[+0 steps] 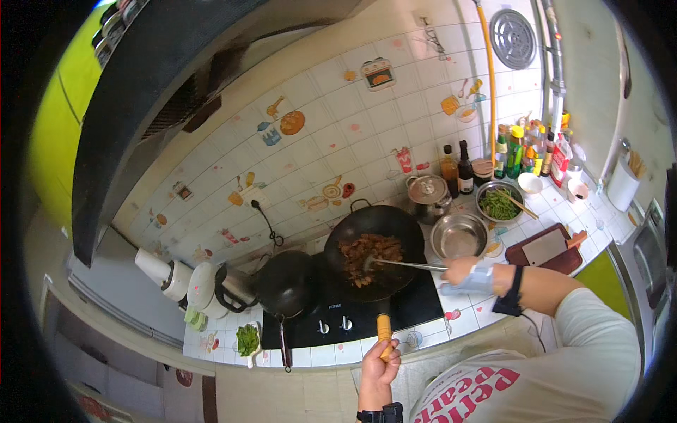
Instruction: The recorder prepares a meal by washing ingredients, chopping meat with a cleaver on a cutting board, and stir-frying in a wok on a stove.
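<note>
My left hand (pixel 381 362) is closed around the yellow wooden handle (pixel 384 329) of a large black wok (pixel 410 227). The wok stands on the right side of a black gas cooktop (pixel 418 306). Browned chopped pieces, apparently meat, (pixel 370 254) lie in its middle. My right hand (pixel 459 270) grips the metal handle of a spatula (pixel 412 264), whose head is down among the pieces and partly hidden by them. A light blue band or cloth (pixel 478 280) wraps my right wrist.
A lidded steel pot (pixel 428 193), an empty-looking steel bowl (pixel 459 238) and a bowl of green vegetables with chopsticks (pixel 498 205) stand behind and right. A cleaver (pixel 539 249) lies on a cutting board (pixel 574 259). Left are a second pan (pixel 285 283), kettle (pixel 238 288) and dish of greens (pixel 247 340).
</note>
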Available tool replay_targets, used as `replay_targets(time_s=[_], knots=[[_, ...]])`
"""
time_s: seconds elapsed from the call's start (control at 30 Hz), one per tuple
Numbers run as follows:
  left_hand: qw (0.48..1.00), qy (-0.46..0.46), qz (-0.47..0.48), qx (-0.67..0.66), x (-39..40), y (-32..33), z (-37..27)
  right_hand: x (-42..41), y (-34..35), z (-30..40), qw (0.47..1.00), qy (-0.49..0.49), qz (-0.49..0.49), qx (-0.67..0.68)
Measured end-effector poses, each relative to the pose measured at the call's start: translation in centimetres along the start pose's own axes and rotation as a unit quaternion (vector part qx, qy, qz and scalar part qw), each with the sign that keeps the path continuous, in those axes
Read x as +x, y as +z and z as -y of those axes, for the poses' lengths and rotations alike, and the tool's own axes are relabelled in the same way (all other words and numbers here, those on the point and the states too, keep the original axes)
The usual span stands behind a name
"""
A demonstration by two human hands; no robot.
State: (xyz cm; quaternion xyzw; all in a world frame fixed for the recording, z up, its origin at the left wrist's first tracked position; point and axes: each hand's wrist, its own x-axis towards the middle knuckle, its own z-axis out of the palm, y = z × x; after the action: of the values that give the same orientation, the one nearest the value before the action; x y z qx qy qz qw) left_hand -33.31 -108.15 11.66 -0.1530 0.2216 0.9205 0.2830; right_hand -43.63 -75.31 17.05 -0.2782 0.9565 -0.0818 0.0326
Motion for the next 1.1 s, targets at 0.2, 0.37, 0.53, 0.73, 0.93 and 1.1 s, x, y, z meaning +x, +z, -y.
replay_targets(time_s=[0.2, 0.37, 0.53, 0.73, 0.93, 1.1], knots=[[0.999, 0.04, -0.034, -0.006, 1.0, 1.5, 2.5, -2.7, -4.5, -2.2, 0.994, 0.022, -0.006, 0.105], [0.996, 0.069, -0.054, 0.005, 1.2, 2.1, 3.5, 5.6, -1.9, 0.4, 0.98, 0.006, -0.107, 0.166], [0.998, 0.063, -0.029, 0.013, 3.1, 0.8, 4.7, 7.7, 1.3, 2.8, 0.986, -0.038, -0.045, 0.158], [0.995, 0.086, -0.048, 0.007, 3.0, 1.4, 5.1, 0.5, -1.3, -0.7, 0.982, -0.128, -0.132, -0.05], [0.996, 0.07, -0.058, 0.018, 2.8, 1.9, 4.8, 1.9, -2.5, -0.7, 0.982, 0.121, 0.0, 0.143], [0.997, 0.059, -0.047, 0.013, 3.4, 1.8, 4.7, 2.3, -1.1, 2.4, 0.959, 0.123, 0.03, 0.252]])
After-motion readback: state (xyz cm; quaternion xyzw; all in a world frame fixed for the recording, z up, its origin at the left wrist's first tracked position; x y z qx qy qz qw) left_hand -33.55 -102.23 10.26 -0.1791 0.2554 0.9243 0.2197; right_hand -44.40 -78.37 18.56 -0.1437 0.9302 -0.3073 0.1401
